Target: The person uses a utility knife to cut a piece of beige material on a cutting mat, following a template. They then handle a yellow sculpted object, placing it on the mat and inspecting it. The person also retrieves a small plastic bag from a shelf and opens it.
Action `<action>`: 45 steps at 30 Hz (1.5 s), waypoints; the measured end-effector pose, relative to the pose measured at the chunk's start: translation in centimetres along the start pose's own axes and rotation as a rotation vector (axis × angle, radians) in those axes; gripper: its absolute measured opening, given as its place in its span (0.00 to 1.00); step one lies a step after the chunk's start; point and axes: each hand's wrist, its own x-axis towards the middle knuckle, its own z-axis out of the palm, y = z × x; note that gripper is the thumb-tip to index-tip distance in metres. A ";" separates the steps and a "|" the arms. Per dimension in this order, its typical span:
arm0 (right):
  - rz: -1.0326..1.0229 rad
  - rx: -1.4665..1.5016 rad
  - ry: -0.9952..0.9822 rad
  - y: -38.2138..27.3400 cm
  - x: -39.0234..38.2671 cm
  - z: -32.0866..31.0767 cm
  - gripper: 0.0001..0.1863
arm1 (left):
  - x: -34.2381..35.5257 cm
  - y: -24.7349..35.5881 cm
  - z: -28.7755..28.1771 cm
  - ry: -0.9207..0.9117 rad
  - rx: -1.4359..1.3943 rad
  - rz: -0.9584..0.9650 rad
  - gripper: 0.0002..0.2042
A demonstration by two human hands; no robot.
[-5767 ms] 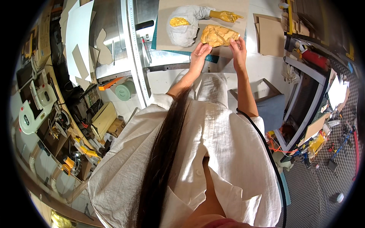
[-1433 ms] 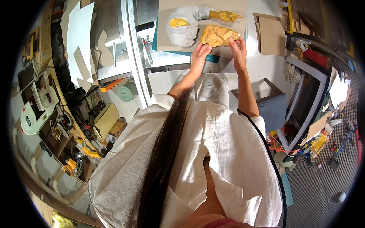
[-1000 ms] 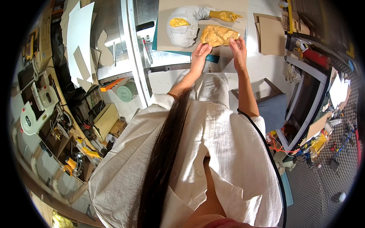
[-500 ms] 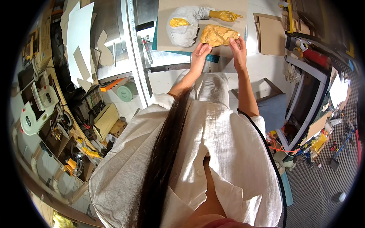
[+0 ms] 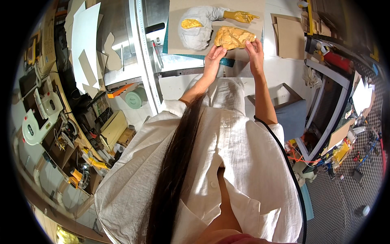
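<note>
A craggy, ochre-yellow rock-like piece (image 5: pixel 232 37) is held between my two hands at the near edge of a brown board (image 5: pixel 175 45). My left hand (image 5: pixel 214 56) grips its lower left corner, thumb and fingers closed on it. At its right end, my right hand (image 5: pixel 254 49) pinches it near a small white spot. Just beyond lies a figure-like form (image 5: pixel 194 37) covered in pale grey cloth-like material, with a yellow patch on its rounded part. From its sleeve-like arm a yellow sculpted hand (image 5: pixel 240 16) points right.
A green cutting mat (image 5: pixel 227 62) shows under the board. To the left, a long metal ruler rail (image 5: pixel 145 57) crosses the metal table, with white sheets (image 5: pixel 86 38) beyond it. Cardboard sheets (image 5: pixel 290 37) lie at right. A grey-blue stool (image 5: pixel 289 118) stands below, near my right forearm.
</note>
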 end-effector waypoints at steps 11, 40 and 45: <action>-0.007 0.013 -0.008 -0.2 -0.1 0.0 0.29 | -0.2 0.5 0.5 0.045 -0.054 0.008 0.16; -0.042 0.036 0.002 -0.4 -0.4 0.2 0.27 | -0.4 0.8 0.6 0.048 -0.036 0.004 0.19; -0.045 0.039 0.015 0.0 -0.2 0.0 0.27 | -0.5 1.0 0.8 0.044 -0.036 -0.002 0.19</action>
